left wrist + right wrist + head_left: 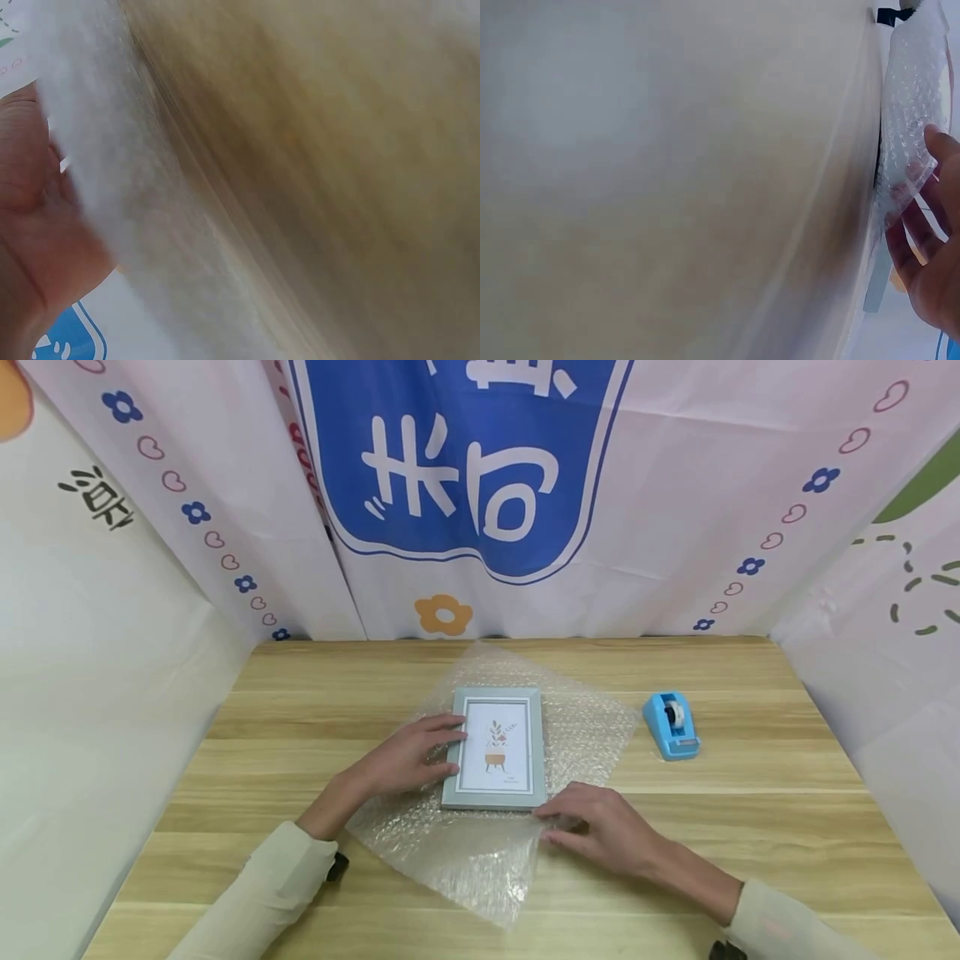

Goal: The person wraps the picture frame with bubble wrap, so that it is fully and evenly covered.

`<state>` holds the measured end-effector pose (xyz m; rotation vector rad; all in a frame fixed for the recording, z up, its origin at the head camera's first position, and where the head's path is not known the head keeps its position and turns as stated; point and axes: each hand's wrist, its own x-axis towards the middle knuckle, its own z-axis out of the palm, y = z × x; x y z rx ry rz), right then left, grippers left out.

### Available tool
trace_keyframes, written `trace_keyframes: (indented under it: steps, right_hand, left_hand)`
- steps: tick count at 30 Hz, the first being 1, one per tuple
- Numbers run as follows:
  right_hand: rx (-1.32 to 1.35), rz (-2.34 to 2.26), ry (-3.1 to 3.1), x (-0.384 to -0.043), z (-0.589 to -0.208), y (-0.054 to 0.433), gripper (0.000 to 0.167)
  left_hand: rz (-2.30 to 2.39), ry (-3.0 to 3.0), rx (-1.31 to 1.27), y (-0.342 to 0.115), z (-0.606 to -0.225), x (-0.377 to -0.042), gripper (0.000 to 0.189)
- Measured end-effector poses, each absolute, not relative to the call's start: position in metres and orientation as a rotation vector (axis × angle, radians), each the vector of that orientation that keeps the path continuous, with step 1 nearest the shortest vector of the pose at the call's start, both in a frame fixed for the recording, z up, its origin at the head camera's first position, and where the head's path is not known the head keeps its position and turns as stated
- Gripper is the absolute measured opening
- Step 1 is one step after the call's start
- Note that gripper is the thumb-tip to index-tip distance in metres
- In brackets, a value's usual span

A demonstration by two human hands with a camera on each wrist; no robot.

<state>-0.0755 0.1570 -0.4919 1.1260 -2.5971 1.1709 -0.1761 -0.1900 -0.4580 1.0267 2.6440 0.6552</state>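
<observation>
A picture frame (495,768) with a pale grey-green border and a potted-plant print lies face up on a sheet of bubble wrap (588,735). My left hand (405,756) rests its extended fingertips on the frame's left edge. In the left wrist view, blurred wrap covers part of that hand (41,232). By the frame's lower right corner, my right hand (611,831) pinches the edge of the bubble wrap. The right wrist view shows the wrap (919,90) between the thumb and fingers of this hand (934,262).
A blue tape dispenser (672,727) with a roll in it stands to the right of the wrap on the wooden table (262,760). Behind the table hangs a printed cloth (652,568), and more cloth walls flank both sides.
</observation>
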Motion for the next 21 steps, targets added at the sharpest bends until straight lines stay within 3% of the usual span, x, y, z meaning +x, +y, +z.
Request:
trace_keyframes:
  steps: [7, 21]
  right_hand:
    - [1.015, 1.257, -2.63, -0.086, -0.49, 0.153, 0.02]
    - [0.712, 1.324, -2.729, -0.093, -0.484, 0.146, 0.031]
  left_hand:
    - [0.684, 2.622, 1.004, -0.19, -0.458, -0.176, 0.055]
    - [0.711, 2.585, 0.966, -0.192, -0.455, -0.177, 0.056]
